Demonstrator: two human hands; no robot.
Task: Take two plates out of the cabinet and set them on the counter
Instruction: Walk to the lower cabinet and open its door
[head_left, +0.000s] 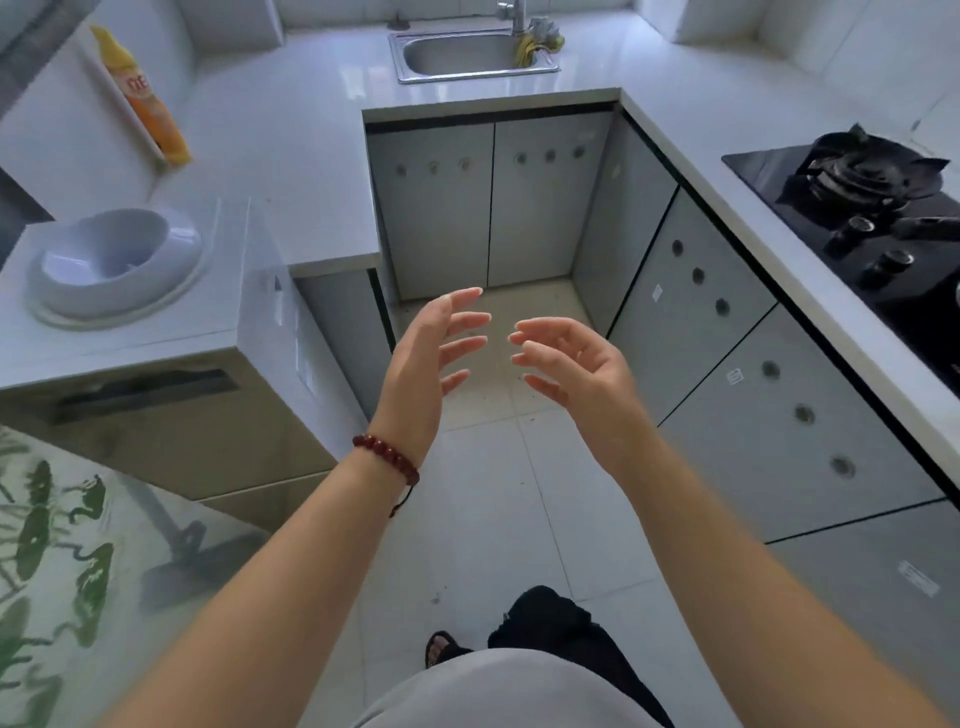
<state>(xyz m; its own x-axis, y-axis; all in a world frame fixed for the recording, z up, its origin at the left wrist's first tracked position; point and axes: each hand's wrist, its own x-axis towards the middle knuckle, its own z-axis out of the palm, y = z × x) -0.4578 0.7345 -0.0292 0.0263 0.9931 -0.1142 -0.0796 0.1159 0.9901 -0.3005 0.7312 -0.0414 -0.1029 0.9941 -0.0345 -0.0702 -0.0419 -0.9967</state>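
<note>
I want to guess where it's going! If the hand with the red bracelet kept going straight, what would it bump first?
Probably the closed cabinet doors under the sink; the left hand points there, though depth is unclear.

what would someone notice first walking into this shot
Two bare hands, the left hand with a red bead bracelet at its wrist and the right hand, are raised mid-frame, open and empty, above the tiled floor. Behind them are shut grey cabinet doors under a white counter. A white bowl on a plate stands far left and a black gas stove far right.
</note>
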